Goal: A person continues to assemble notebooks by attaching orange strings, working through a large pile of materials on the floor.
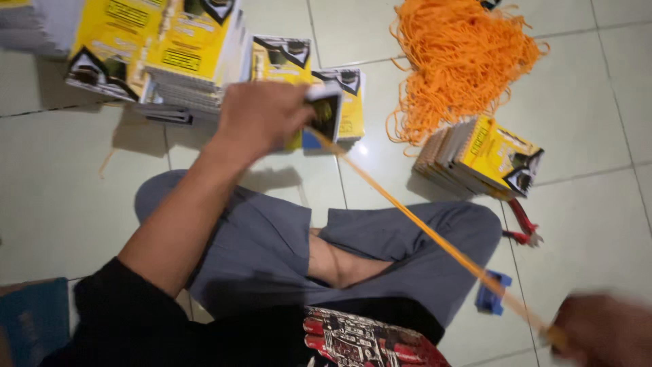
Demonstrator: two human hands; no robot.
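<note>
While taut, thin orange band: left grip around glossy packs, right pinching end.

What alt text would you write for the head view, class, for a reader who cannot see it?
A seated person's left hand presses a yellow booklet bundle on the tiled floor while the blurred right hand pulls an orange strap taut from it. Loose orange straps and more booklets lie nearby.

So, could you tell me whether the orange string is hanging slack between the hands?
No, the orange string runs taut between the left hand and right hand.
</note>
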